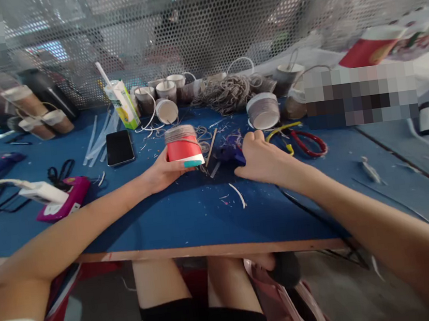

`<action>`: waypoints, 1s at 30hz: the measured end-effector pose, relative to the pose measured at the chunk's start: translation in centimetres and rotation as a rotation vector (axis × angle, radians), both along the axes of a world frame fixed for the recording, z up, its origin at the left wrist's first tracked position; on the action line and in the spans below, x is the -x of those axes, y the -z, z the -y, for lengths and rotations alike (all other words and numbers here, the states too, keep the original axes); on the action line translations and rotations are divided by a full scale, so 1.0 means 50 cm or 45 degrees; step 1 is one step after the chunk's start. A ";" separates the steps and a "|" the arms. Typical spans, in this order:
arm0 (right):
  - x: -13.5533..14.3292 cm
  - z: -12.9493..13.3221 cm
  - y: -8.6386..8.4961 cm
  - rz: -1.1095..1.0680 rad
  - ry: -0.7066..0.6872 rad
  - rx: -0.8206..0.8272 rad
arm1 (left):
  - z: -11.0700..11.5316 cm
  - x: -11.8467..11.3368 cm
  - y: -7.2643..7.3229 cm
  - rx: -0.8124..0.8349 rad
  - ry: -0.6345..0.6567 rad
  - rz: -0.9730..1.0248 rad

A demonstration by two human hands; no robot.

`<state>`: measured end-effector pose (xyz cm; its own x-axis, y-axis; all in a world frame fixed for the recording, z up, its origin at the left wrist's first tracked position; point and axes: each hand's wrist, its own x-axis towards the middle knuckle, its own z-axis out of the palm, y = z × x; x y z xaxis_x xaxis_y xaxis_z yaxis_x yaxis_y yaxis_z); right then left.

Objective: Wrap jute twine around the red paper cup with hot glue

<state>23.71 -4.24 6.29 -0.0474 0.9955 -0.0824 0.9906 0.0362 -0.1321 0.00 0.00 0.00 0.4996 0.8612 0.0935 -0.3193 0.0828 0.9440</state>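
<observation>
My left hand [163, 173] is closed around a red paper cup [183, 150], held just above the blue table. Grey cord is wound about the cup's upper end, and a white band with a teal patch shows at its lower edge. Right of it, my right hand [259, 159] is wrapped over a blue glue gun [229, 151], whose handle the fingers largely hide. A black cable [306, 209] trails from under that hand. Between the hands lie a thin wooden stick [212, 146] and loose strands of grey cord [204, 133].
Behind stand cord-wrapped cups [263, 110], a tangled heap of cord [225, 94] and a drink carton [123, 104]. A phone [119, 147] and purple power strip [65, 198] lie left. Red-handled pliers [310, 143] lie right. A perforated metal screen [197, 22] closes the back.
</observation>
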 end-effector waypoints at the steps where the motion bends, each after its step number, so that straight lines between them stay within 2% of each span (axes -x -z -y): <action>1: -0.001 -0.003 0.003 -0.025 0.013 -0.023 | 0.000 -0.001 0.000 -0.003 -0.006 0.005; 3: -0.009 -0.013 0.009 -0.116 0.059 -0.086 | 0.002 -0.002 -0.001 0.009 -0.006 0.018; 5: -0.022 -0.025 0.013 -0.323 0.092 -0.230 | 0.003 -0.002 -0.003 0.038 0.004 0.033; 7: -0.036 -0.037 0.013 -0.667 0.041 -0.454 | 0.003 0.001 -0.005 0.073 0.015 0.059; 8: -0.042 -0.040 0.012 -0.874 -0.010 -0.498 | 0.002 0.003 -0.005 0.090 0.023 0.073; 11: -0.045 -0.036 0.004 -1.467 -0.150 -0.422 | -0.002 0.011 -0.003 0.127 0.039 0.088; 13: -0.039 -0.024 -0.002 -1.668 -0.221 -0.324 | -0.005 0.015 0.000 0.136 0.033 0.071; 17: -0.029 -0.005 -0.005 -1.707 -0.327 -0.199 | -0.006 0.010 0.002 0.115 -0.046 0.025; 23: -0.023 -0.009 0.002 -1.681 -0.322 -0.122 | 0.006 -0.005 -0.002 -0.017 -0.137 0.040; 30: -0.016 -0.009 0.013 -1.657 -0.378 -0.018 | 0.000 -0.001 0.009 -0.018 -0.118 0.042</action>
<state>24.51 -3.80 5.67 -0.2968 0.9342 0.1979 0.0985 0.2361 -0.9667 0.03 -0.02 -0.45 0.4143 0.9021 0.1206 -0.3556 0.0384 0.9338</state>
